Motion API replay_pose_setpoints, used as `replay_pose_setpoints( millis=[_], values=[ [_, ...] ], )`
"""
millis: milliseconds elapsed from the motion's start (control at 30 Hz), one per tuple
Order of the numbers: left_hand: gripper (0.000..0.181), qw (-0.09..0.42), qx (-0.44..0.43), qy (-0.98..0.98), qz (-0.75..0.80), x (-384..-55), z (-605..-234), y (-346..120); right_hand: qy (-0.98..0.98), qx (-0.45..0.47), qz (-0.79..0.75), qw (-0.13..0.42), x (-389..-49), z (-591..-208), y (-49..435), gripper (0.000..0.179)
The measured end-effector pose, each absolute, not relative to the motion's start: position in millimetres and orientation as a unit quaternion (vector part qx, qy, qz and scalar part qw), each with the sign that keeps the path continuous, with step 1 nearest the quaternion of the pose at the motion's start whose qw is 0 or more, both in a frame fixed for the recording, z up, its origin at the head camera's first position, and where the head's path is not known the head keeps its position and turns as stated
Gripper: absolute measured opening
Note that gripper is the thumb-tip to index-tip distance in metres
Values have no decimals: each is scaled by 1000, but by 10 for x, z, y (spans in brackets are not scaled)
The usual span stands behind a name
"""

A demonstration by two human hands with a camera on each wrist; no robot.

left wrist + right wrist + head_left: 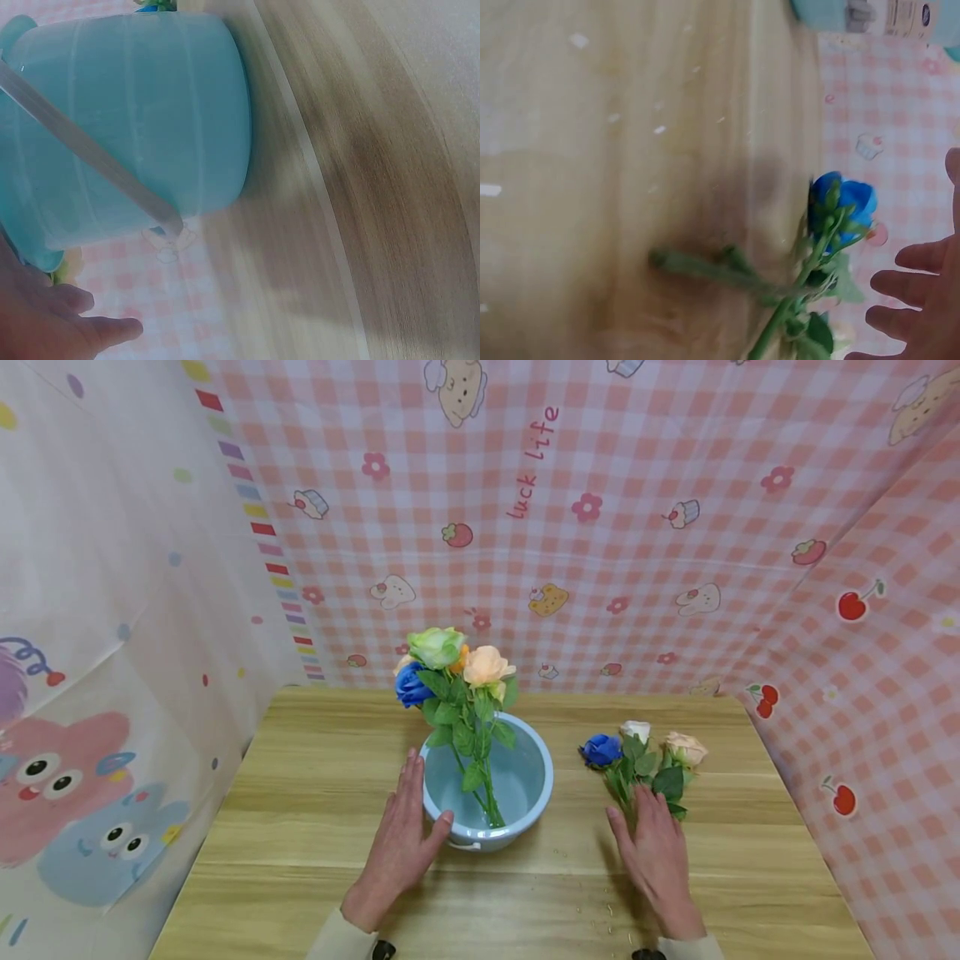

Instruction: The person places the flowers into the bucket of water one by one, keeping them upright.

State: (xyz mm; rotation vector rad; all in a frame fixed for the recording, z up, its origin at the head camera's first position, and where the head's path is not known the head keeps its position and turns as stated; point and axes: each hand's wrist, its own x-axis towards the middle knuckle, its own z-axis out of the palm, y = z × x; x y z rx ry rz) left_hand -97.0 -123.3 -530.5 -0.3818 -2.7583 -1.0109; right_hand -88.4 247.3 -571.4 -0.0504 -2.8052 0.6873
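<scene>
A light blue bucket (549,768) stands on the table, with several artificial roses leaning in it: a pale green rose (437,647), a blue rose (412,685) and a peach rose (487,666) show among leaves. At the bucket's left side is my left hand (401,835), fingers straight, by the rim; whether it touches is unclear. To the right lie a second blue rose (600,750), a white rose (636,731) and another peach rose (686,748). My right hand (656,856) hovers at their stems with fingers extended, holding nothing.
The wooden table (322,760) carries small water drops (609,910) in front of the right hand. A pink checked cloth (570,552) hangs behind it, and a white patterned cloth (135,610) on the left. A grey handle (97,154) hangs along the bucket's side.
</scene>
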Motion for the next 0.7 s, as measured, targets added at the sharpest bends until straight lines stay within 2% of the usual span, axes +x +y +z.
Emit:
replay_pose_setpoints(
  millis=[133,367,700],
  values=[
    [88,89,-127,-928,-339,-969,-5307,-1233,-959,-30,244,139,-863,-5790,2535,64],
    [88,89,-128,-929,-336,-976,-5315,-1238,-949,-77,286,110,-824,-5860,2610,66],
    [88,87,-128,-928,-338,-970,-5302,-1236,-923,-135,335,135,-836,-5878,2619,51]
  ],
)
